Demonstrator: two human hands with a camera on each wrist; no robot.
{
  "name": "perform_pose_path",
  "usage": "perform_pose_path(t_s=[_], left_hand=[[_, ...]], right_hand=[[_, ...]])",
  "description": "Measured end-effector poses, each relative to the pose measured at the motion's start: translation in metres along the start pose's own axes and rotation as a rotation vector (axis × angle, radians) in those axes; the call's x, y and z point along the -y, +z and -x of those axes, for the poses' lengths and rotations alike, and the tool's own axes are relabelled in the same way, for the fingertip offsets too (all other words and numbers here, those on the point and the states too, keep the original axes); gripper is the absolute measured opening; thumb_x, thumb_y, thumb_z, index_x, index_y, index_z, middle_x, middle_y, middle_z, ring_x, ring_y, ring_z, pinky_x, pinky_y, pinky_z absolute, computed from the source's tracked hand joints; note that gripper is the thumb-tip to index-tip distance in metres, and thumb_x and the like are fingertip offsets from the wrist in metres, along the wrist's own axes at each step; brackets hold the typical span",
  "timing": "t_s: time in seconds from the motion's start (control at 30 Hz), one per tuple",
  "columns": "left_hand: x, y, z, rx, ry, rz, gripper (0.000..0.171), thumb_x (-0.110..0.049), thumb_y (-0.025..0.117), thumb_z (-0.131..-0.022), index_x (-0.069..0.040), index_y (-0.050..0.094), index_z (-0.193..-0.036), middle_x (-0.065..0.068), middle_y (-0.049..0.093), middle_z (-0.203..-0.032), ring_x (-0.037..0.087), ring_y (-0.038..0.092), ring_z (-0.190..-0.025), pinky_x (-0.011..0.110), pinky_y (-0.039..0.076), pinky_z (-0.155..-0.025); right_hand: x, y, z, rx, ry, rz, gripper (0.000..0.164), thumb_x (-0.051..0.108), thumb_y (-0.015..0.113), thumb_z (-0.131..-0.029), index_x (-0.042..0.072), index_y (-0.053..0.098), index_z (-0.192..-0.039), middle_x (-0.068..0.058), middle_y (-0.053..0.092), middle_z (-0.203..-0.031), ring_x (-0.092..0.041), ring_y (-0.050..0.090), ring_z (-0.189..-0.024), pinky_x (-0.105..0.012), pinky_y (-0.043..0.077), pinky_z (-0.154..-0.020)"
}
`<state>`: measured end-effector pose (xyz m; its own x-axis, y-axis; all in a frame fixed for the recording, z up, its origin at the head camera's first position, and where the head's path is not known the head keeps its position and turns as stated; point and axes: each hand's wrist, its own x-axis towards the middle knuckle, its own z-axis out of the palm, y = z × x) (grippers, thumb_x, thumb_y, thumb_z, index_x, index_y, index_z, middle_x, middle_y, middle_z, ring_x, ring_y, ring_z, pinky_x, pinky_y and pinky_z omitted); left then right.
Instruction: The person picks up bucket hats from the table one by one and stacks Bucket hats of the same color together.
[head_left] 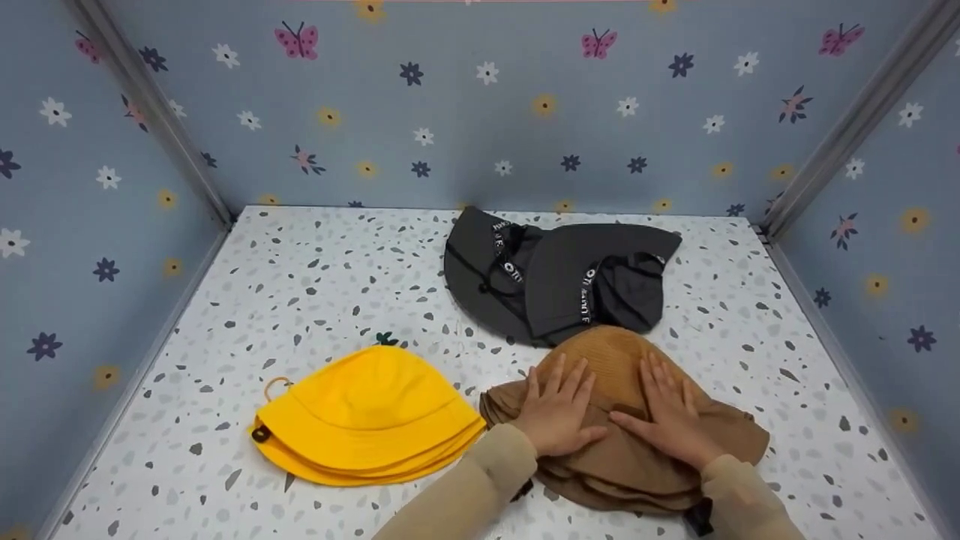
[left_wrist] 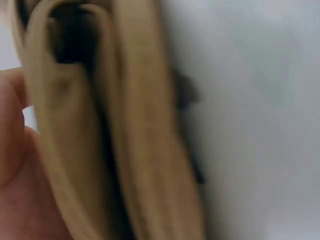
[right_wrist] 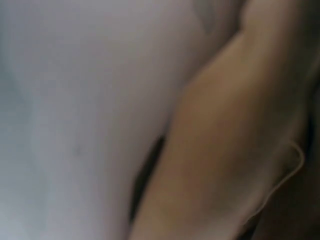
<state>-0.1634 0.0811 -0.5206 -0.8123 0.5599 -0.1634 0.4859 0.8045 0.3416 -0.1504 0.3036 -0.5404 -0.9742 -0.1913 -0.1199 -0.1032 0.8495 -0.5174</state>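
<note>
Brown fabric bucket hats (head_left: pixel 637 469), topped by a ribbed tan crown: lying nested at the near right of a white speckled tabletop (head_left: pixel 330 247), being pressed from above by left hand (head_left: pixel 556 416) and right hand (head_left: pixel 673 418) (fingers straight and spread, gripping nothing). Apparently standing partway through stacking, with smooth yellow cloth bucket hats (head_left: pixel 375 397) already sitting nested just to the left, layered brims curving evenly; seemingly leaving rippled, uneven brown brims and, farther back, two dark grey, broad-billed hats with white-lettered bands (head_left: pixel 559 281), only loosely overlapping.
</note>
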Motion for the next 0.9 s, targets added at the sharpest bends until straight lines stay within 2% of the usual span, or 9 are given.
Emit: perform_pose_path(t_s=[0.07,0.13,0.27,0.4,0.53,0.67,0.77,0.9], left_hand=[[-0.001,-0.008,-0.001,-0.055,0.000,0.084,0.073,-0.058,0.048,-0.098,-0.016,0.033,-0.156,0.001,0.020,-0.166,0.029,0.009,-0.155,0.064,0.013,-0.120],[0.000,-0.015,-0.003,-0.139,-0.004,0.204,0.064,-0.050,0.051,-0.100,-0.012,0.044,-0.150,0.004,0.034,-0.160,0.029,0.022,-0.151,0.059,0.018,-0.121],[0.006,-0.028,-0.010,-0.287,-0.054,0.577,0.049,-0.033,0.057,-0.100,-0.003,0.056,-0.138,0.014,0.052,-0.145,0.032,0.045,-0.138,0.047,0.034,-0.117],[0.021,-0.036,-0.019,-0.387,-0.176,0.912,0.044,-0.023,0.058,-0.099,0.002,0.057,-0.135,0.022,0.053,-0.139,0.035,0.053,-0.128,0.045,0.042,-0.109],[0.039,-0.040,-0.024,-0.425,-0.323,1.211,0.044,-0.021,0.053,-0.102,0.001,0.050,-0.140,0.021,0.049,-0.143,0.034,0.049,-0.131,0.043,0.044,-0.107],[0.055,-0.040,-0.025,-0.446,-0.439,1.511,0.051,-0.022,0.048,-0.104,0.001,0.036,-0.148,0.022,0.035,-0.153,0.034,0.038,-0.141,0.043,0.043,-0.111],[0.066,-0.039,-0.027,-0.476,-0.493,1.640,0.055,-0.022,0.045,-0.105,0.001,0.028,-0.152,0.022,0.025,-0.159,0.035,0.029,-0.147,0.045,0.039,-0.114],[0.077,-0.037,-0.030,-0.515,-0.506,1.762,0.056,-0.022,0.041,-0.106,0.001,0.022,-0.154,0.021,0.017,-0.163,0.038,0.020,-0.150,0.049,0.034,-0.117]], right_hand=[[-0.001,0.000,0.000,-0.004,0.003,0.000,0.105,0.056,0.063,-0.090,0.000,0.006,-0.158,-0.021,-0.004,-0.166,-0.043,-0.008,-0.152,-0.064,-0.011,-0.117],[-0.001,0.000,0.000,-0.007,0.005,0.002,0.105,0.056,0.064,-0.090,0.000,0.007,-0.158,-0.020,-0.003,-0.166,-0.043,-0.007,-0.152,-0.064,-0.011,-0.118],[-0.001,0.000,0.000,-0.007,0.012,-0.002,0.105,0.057,0.063,-0.090,0.000,0.007,-0.158,-0.020,-0.003,-0.166,-0.042,-0.007,-0.152,-0.063,-0.011,-0.118],[-0.001,0.001,0.000,-0.005,0.013,-0.011,0.105,0.057,0.063,-0.090,0.000,0.007,-0.158,-0.020,-0.003,-0.166,-0.042,-0.007,-0.152,-0.063,-0.010,-0.119],[-0.001,0.001,0.001,-0.012,0.007,-0.013,0.105,0.057,0.064,-0.090,0.000,0.009,-0.158,-0.020,-0.002,-0.166,-0.043,-0.005,-0.152,-0.063,-0.009,-0.119],[-0.001,0.001,0.001,-0.023,0.001,-0.006,0.105,0.057,0.065,-0.089,0.000,0.010,-0.158,-0.020,0.000,-0.166,-0.043,-0.003,-0.152,-0.063,-0.008,-0.119],[-0.001,0.001,0.001,-0.025,0.001,0.000,0.105,0.057,0.064,-0.089,0.000,0.010,-0.158,-0.020,0.001,-0.166,-0.043,-0.002,-0.152,-0.063,-0.007,-0.119],[-0.001,0.001,0.001,-0.019,0.007,-0.005,0.105,0.058,0.064,-0.089,0.001,0.009,-0.158,-0.020,0.000,-0.166,-0.043,-0.002,-0.152,-0.063,-0.007,-0.119]])
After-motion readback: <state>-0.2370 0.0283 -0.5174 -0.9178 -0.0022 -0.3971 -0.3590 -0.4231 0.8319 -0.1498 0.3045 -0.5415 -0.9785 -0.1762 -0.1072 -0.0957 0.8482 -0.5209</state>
